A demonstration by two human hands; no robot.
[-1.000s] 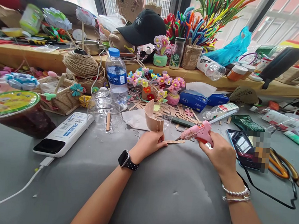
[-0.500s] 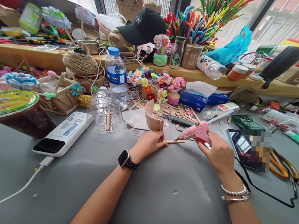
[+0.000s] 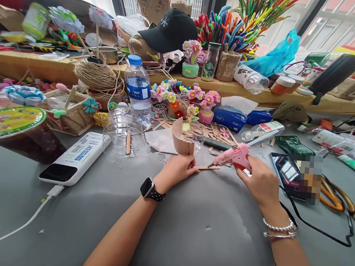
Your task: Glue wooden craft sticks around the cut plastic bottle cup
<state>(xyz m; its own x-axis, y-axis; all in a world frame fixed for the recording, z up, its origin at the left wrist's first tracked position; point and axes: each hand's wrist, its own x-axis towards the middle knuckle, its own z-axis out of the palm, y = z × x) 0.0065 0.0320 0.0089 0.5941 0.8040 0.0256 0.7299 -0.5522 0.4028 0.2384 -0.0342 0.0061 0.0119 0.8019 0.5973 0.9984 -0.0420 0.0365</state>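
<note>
Between the fingers of my left hand (image 3: 179, 168) is one end of a flat wooden craft stick (image 3: 207, 168), which points right just above the grey table. My right hand (image 3: 258, 181) grips a pink hot glue gun (image 3: 233, 156), and its nozzle meets the stick near the free end. Right behind my left hand stands a curved piece made of joined wooden sticks (image 3: 181, 137). A white paper (image 3: 161, 140) lies beside it. Farther back is a pile of loose craft sticks (image 3: 208, 131).
A clear cut plastic bottle (image 3: 123, 132) and a white power bank (image 3: 75, 159) are to the left, near a sealed drink cup (image 3: 19, 131). A water bottle (image 3: 137, 90) stands behind. On the right lie a phone (image 3: 285, 175), scissors (image 3: 335, 194) and a black cable (image 3: 318, 232).
The glue gun's nozzle has shifted very slightly to the right along the stick. My left hand stays in place.
</note>
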